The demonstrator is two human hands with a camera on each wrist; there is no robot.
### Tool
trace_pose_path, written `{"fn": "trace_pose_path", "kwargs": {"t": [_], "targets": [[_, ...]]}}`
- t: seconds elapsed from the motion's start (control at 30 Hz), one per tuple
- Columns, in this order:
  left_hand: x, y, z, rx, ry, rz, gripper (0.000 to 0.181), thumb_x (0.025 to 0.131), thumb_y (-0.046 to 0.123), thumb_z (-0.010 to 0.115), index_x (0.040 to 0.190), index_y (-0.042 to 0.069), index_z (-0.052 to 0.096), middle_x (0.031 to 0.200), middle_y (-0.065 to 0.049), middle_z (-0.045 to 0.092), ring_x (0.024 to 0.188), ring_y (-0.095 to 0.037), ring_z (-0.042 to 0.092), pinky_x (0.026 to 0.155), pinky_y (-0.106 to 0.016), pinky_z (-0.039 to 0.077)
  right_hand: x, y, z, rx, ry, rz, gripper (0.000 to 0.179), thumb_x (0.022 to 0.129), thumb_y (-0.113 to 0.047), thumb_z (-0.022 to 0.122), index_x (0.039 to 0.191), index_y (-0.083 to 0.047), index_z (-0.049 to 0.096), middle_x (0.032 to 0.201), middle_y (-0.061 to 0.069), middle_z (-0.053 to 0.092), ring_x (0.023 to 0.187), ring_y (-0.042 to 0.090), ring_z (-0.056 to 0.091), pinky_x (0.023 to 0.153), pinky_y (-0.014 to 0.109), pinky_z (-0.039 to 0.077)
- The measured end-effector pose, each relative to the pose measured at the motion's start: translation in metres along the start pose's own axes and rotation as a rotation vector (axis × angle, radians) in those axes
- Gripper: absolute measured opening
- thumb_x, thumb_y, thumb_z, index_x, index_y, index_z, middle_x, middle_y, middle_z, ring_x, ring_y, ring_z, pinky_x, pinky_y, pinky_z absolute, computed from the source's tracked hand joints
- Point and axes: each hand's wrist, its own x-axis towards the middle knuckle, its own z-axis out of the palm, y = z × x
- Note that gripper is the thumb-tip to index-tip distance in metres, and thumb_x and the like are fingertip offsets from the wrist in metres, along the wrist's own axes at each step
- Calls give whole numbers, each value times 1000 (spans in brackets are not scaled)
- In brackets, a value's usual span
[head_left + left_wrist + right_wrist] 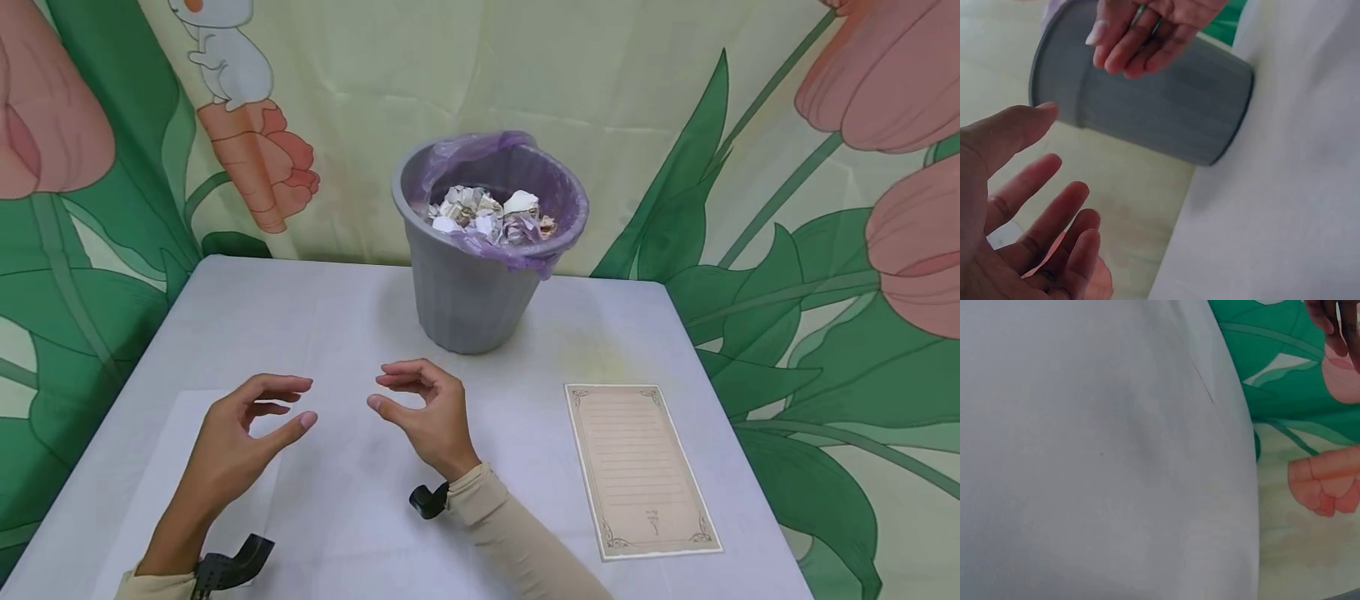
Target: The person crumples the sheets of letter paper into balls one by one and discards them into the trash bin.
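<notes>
Nearest is the left hand [232,450], with a tan sleeve [153,587] and a small black camera [232,568] at its wrist. Its fingers are loose and a little bent, the thumb is held apart, and nothing is between them. Below that hand a plain white sheet [168,454] lies flat on the worktop [345,542], partly hidden by the arm. A bit farther off is the right hand [435,417], turned in toward the left one, with a black camera [429,502] on its wrist too. Its fingers are softly curved and hold nothing — there is just a gap between the two hands. Over to the right, well apart from both hands, a pinkish page [645,471] with lines and a curly border lies flat. Behind the hands the gray bin [472,292] stands upright near the back of the worktop. A purple bag [558,187] lines it and hangs over the rim, and scrunched-up paper [487,217] is heaped inside. As far as I can judge, the bin part looks done: the bag is in and it holds paper. The white sheet and the pinkish page are both flat and not held, so any work with them looks not yet done; how much is left I can't tell. Farthest back hangs a pale cloth [525,75] with big tulips [915,75] and a white rabbit [232,67] on a carrot [243,158].
</notes>
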Motion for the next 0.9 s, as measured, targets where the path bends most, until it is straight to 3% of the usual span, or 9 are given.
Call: {"fn": "trace_pose_path", "kwargs": {"t": [0.13, 0.4, 0.5, 0.77, 0.83, 0.9], "targets": [[-9, -12, -7, 29, -2, -49, 41, 93, 21, 86, 130, 17, 70, 126, 2, 71, 106, 6, 58, 92, -5, 44, -6, 6, 11, -44, -27, 25, 36, 87, -12, 90, 119, -16, 74, 117, 2, 75, 112, 21, 72, 104, 34, 58], [-28, -37, -23, 40, 12, -95, 43, 92, 21, 86, 132, 15, 70, 122, 27, 64, 107, 3, 59, 89, -4, 46, -15, 16, 36, -57, -48, 93, 42, 85, -10, 89, 123, -14, 70, 122, -3, 72, 116, 9, 68, 108, 39, 55], [-34, -45, -30, 55, 18, -141, 47, 91, 22, 87, 134, 16, 69, 123, 28, 62, 107, 6, 57, 88, -4, 45, -18, 20, 45, -53, -63, 114, 47, 84, -10, 90, 125, -18, 69, 124, -9, 71, 117, 10, 67, 109, 42, 55], [-46, -70, -46, 117, 31, -232, 54, 90, 27, 88, 137, 13, 66, 118, 39, 56, 102, 14, 54, 82, -4, 45, -24, 30, 67, -54, -120, 146, 58, 83, -9, 91, 132, -23, 65, 123, -11, 68, 117, 17, 67, 108, 27, 54], [-48, -76, -50, 134, 35, -254, 56, 90, 30, 88, 138, 12, 65, 118, 37, 57, 100, 15, 53, 80, -4, 45, -26, 32, 72, -47, -127, 166, 60, 82, -8, 92, 133, -22, 64, 122, -11, 68, 116, 17, 67, 107, 27, 55], [-50, -84, -53, 158, 29, -286, 59, 91, 34, 88, 140, 11, 64, 121, 28, 61, 99, 14, 52, 78, -4, 45, -28, 34, 77, -33, -130, 193, 61, 81, -7, 92, 133, -22, 64, 122, -9, 67, 115, 14, 66, 106, 26, 55]]}}
